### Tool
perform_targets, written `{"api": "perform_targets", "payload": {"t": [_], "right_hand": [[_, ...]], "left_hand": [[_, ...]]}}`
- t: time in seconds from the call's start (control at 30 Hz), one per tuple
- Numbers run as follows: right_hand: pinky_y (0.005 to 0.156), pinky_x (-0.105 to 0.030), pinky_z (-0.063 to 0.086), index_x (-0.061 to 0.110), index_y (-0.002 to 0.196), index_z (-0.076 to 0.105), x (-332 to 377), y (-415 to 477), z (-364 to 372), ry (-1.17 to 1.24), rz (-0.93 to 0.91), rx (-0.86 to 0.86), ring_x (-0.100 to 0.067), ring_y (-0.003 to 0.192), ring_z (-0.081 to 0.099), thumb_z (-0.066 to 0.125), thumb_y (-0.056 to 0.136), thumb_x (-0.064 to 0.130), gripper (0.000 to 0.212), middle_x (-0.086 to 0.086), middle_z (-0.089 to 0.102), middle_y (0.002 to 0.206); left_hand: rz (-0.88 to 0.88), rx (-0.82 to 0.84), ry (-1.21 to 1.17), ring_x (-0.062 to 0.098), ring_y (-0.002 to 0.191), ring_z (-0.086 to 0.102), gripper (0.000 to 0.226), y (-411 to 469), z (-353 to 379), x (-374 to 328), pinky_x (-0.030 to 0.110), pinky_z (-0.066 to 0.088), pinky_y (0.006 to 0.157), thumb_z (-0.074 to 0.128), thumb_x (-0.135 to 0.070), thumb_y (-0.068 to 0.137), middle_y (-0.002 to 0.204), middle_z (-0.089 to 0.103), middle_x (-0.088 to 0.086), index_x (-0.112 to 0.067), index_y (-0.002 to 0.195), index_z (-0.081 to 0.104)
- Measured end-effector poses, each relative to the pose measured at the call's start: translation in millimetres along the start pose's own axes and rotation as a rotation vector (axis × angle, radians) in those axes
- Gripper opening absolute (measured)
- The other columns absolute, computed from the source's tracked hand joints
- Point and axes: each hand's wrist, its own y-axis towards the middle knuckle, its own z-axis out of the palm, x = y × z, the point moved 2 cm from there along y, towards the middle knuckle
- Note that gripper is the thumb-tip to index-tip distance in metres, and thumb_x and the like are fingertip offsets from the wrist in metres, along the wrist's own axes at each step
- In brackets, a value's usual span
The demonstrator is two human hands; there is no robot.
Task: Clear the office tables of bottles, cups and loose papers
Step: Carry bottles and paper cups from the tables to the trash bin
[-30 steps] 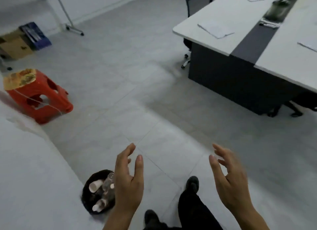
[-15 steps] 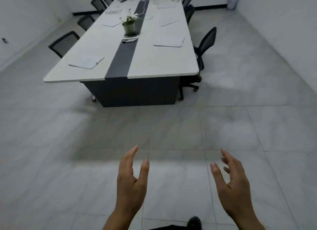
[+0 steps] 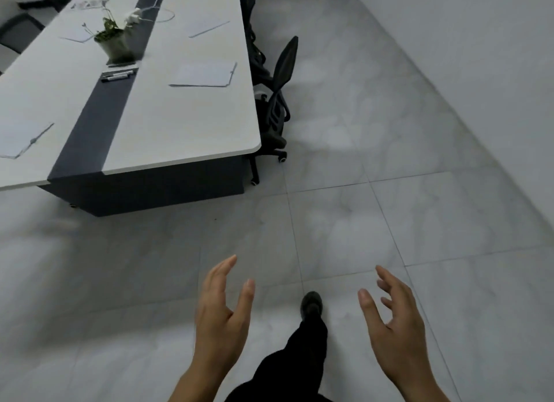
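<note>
Closer to the table [image 3: 180, 137] than half a second back, off its right corner. Loose papers on top: left sheet [image 3: 21, 137], then potted plant [image 3: 115, 41] on the dark strip, then right sheet [image 3: 204, 74]. Down low over the floor, left hand [image 3: 221, 314] and right hand [image 3: 395, 323], fingers spread, holding nothing.

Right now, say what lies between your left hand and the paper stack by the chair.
Head view: past the left hand, bare floor, then the table's bare end before the paper stack.
</note>
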Motion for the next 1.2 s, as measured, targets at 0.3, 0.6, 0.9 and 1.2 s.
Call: {"api": "perform_targets", "payload": {"t": [0.3,0.6,0.9,1.2], "right_hand": [[0.103,-0.032,0.045,0.037,0.133,0.052,44,248,-89,-0.081,-0.036,-0.089,-0.006,0.122,0.051,0.05,0.092,0.046,0.042,0.029,0.047,0.129],[0.099,-0.027,0.044,0.044,0.135,0.045,15,478,-133,0.061,0.069,-0.226,-0.004,0.12,0.053,0.057,0.09,0.044,0.046,0.018,0.049,0.133],[0.099,-0.022,0.041,0.036,0.138,0.047,67,780,-176,0.011,-0.023,-0.048,0.002,0.119,0.05,0.055,0.093,0.044,0.047,0.021,0.046,0.132],[0.103,-0.02,0.04,0.039,0.139,0.044,114,1043,-119,-0.061,-0.13,0.147,0.007,0.121,0.046,0.053,0.089,0.051,0.051,0.042,0.035,0.128]], "left_hand": [[0.099,0.152,-0.043,0.004,0.126,0.047,0.057,222,151,-133,0.038,0.043,0.108,0.052,-0.045,0.091,0.136,0.047,-0.012,-0.023,0.143,0.044],[0.159,0.227,-0.024,-0.001,0.128,0.047,0.06,415,309,-226,0.04,0.044,0.108,0.055,-0.045,0.089,0.134,0.053,-0.012,-0.022,0.143,0.044],[0.092,0.07,-0.08,-0.004,0.127,0.047,0.058,611,421,-337,0.038,0.043,0.108,0.059,-0.037,0.086,0.133,0.053,-0.011,-0.023,0.141,0.044],[-0.045,-0.121,-0.15,-0.011,0.123,0.047,0.064,809,490,-347,0.035,0.043,0.104,0.061,-0.035,0.084,0.136,0.053,-0.01,-0.022,0.144,0.044]]}}
